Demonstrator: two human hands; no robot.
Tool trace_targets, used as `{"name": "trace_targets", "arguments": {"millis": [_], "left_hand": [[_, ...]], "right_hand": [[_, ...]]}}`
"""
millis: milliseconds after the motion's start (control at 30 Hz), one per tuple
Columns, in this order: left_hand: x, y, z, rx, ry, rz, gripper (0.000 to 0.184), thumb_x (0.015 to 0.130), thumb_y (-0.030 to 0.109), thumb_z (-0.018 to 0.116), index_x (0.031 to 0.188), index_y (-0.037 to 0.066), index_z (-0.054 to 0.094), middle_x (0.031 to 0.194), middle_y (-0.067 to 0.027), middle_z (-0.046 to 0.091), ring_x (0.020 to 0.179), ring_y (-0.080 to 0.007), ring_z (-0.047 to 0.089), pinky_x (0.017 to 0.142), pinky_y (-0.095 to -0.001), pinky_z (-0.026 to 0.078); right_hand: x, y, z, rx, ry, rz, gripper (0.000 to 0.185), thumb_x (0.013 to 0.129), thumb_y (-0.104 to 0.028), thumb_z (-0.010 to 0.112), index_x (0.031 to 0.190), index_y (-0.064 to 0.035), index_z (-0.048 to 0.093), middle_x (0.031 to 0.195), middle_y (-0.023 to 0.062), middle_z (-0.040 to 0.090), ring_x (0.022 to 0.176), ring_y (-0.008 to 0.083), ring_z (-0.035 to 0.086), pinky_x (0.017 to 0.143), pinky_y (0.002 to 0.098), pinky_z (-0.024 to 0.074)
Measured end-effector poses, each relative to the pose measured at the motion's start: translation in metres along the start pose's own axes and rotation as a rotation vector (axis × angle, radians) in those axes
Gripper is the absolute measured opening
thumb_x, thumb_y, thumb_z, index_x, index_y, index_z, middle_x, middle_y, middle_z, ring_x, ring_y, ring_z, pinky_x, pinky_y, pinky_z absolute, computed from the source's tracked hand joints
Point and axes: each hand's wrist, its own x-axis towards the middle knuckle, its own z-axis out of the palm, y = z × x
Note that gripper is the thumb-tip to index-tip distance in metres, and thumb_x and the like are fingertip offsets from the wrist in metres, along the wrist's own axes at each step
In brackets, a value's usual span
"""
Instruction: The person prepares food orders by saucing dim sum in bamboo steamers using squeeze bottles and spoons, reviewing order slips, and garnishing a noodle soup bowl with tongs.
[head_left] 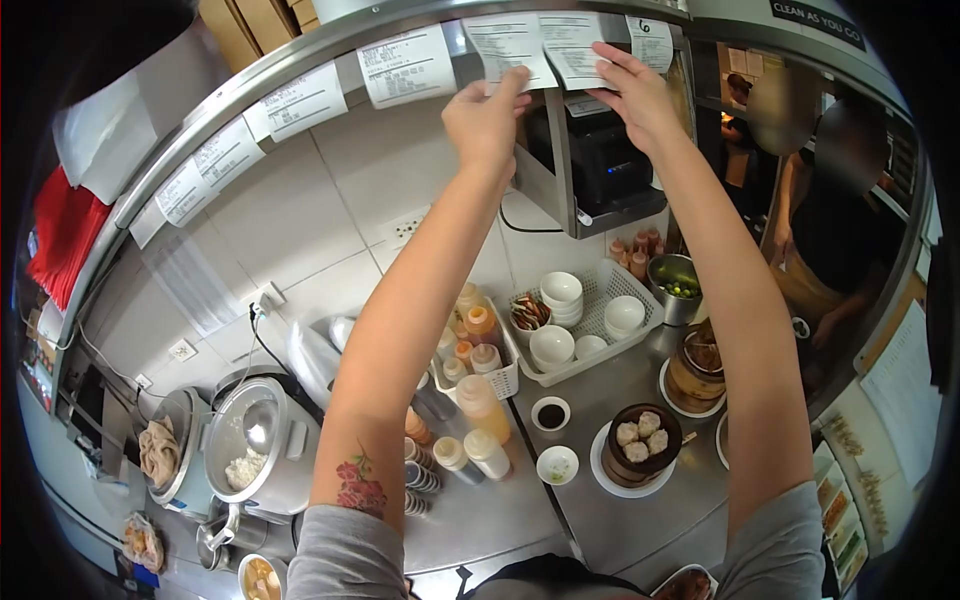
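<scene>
Both arms reach up to a metal rail holding printed order tickets. My left hand (pixel 484 125) is closed, its thumb and fingers pinching the lower edge of one order ticket (pixel 503 42). Just right of it, my right hand (pixel 640 98) grips the right side of a second order ticket (pixel 570 48), with some fingers in front of the paper. The two tickets hang side by side, nearly touching. A smaller ticket (pixel 651 42) with a handwritten mark is beside my right hand. Behind and below the tickets, a black printer (pixel 605 160) sits on a shelf.
More tickets (pixel 405 68) hang leftward along the rail. Below are a rice cooker (pixel 258 435), sauce bottles (pixel 481 405), a basket (pixel 640 290) with white bowls, a sauce dish (pixel 550 414) and dumplings (pixel 640 436) in a steamer. People (pixel 845 220) stand at right.
</scene>
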Motion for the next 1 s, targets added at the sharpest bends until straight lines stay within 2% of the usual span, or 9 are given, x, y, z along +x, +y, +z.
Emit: {"name": "trace_targets", "arguments": {"millis": [100, 267, 400, 533, 600, 733, 800, 900, 1000], "left_hand": [[-0.003, -0.014, 0.016, -0.057, -0.001, 0.001, 0.043, 0.074, 0.018, 0.078, 0.102, -0.008, 0.059, 0.095, -0.0133, 0.065, 0.081, -0.0192, 0.066, 0.074, -0.0279, 0.053], [0.01, -0.019, 0.048, -0.174, 0.009, -0.031, 0.046, 0.074, 0.019, 0.078, 0.103, -0.009, 0.058, 0.094, -0.0146, 0.065, 0.082, -0.0213, 0.066, 0.076, -0.0288, 0.054], [0.022, -0.014, 0.045, -0.092, -0.05, -0.134, 0.071, 0.071, 0.029, 0.083, 0.12, -0.01, 0.048, 0.109, -0.0184, 0.06, 0.094, -0.0232, 0.064, 0.079, -0.0314, 0.054], [-0.018, -0.01, -0.015, 0.09, -0.142, -0.16, 0.086, 0.072, 0.04, 0.081, 0.132, -0.006, 0.041, 0.118, -0.019, 0.056, 0.105, -0.0238, 0.059, 0.089, -0.0349, 0.05], [-0.045, 0.001, -0.065, 0.162, -0.103, -0.117, 0.086, 0.075, 0.042, 0.078, 0.135, -0.005, 0.039, 0.12, -0.0182, 0.055, 0.106, -0.024, 0.058, 0.092, -0.0366, 0.048], [-0.031, 0.043, -0.144, -0.01, 0.087, -0.034, 0.072, 0.08, 0.039, 0.075, 0.129, -0.003, 0.046, 0.119, -0.0154, 0.056, 0.105, -0.0238, 0.059, 0.09, -0.0346, 0.049], [-0.018, 0.077, -0.154, -0.077, 0.13, 0.011, 0.064, 0.08, 0.037, 0.075, 0.125, -0.002, 0.051, 0.117, -0.015, 0.057, 0.104, -0.0233, 0.059, 0.089, -0.0332, 0.049], [-0.008, 0.09, -0.149, -0.026, 0.189, 0.048, 0.052, 0.078, 0.033, 0.078, 0.108, -0.004, 0.058, 0.105, -0.0151, 0.064, 0.09, -0.0215, 0.064, 0.077, -0.0306, 0.052], [-0.01, 0.083, -0.138, 0.015, 0.166, 0.018, 0.043, 0.079, 0.028, 0.078, 0.105, 0.0, 0.06, 0.1, -0.01, 0.065, 0.085, -0.0154, 0.064, 0.077, -0.0268, 0.052]], "right_hand": [[-0.006, -0.003, -0.017, -0.043, 0.048, -0.05, 0.032, 0.09, -0.006, 0.056, 0.121, 0.0041, 0.057, 0.11, 0.0141, 0.061, 0.097, 0.0205, 0.062, 0.085, 0.032, 0.0553], [0.018, -0.017, -0.03, -0.128, 0.034, -0.109, 0.03, 0.091, -0.006, 0.055, 0.119, 0.0032, 0.059, 0.113, 0.0139, 0.059, 0.098, 0.0205, 0.061, 0.084, 0.0318, 0.0556], [0.024, -0.028, -0.026, -0.235, 0.101, -0.103, 0.03, 0.089, -0.01, 0.058, 0.118, -0.0021, 0.061, 0.114, 0.0132, 0.059, 0.099, 0.0206, 0.061, 0.084, 0.0318, 0.0542], [-0.002, -0.024, -0.027, -0.603, 0.354, -0.218, 0.031, 0.091, -0.018, 0.06, 0.118, -0.0033, 0.06, 0.109, 0.0071, 0.061, 0.099, 0.0128, 0.057, 0.086, 0.0282, 0.0468], [-0.019, -0.012, -0.034, -0.687, 0.378, -0.483, 0.03, 0.089, -0.02, 0.063, 0.114, -0.005, 0.061, 0.108, 0.0054, 0.061, 0.095, 0.0112, 0.055, 0.086, 0.0263, 0.0429], [-0.063, -0.014, 0.048, -0.44, -0.107, -0.268, 0.026, 0.086, -0.021, 0.064, 0.108, -0.0083, 0.065, 0.1, 0.0057, 0.064, 0.094, 0.0156, 0.06, 0.084, 0.0295, 0.0464], [-0.07, -0.013, 0.105, -0.289, -0.266, -0.222, 0.024, 0.087, -0.019, 0.062, 0.109, -0.0084, 0.065, 0.099, 0.0029, 0.064, 0.092, 0.0129, 0.058, 0.083, 0.0267, 0.0447], [-0.056, -0.008, 0.153, -0.237, -0.295, -0.1, 0.024, 0.089, -0.016, 0.059, 0.111, -0.0092, 0.066, 0.098, 0.0022, 0.064, 0.093, 0.0117, 0.055, 0.084, 0.0251, 0.0425], [-0.034, 0.013, 0.152, -0.181, -0.268, -0.048, 0.025, 0.091, -0.013, 0.054, 0.114, -0.0107, 0.066, 0.102, 0.003, 0.064, 0.092, 0.0104, 0.054, 0.083, 0.0251, 0.0419]]}}
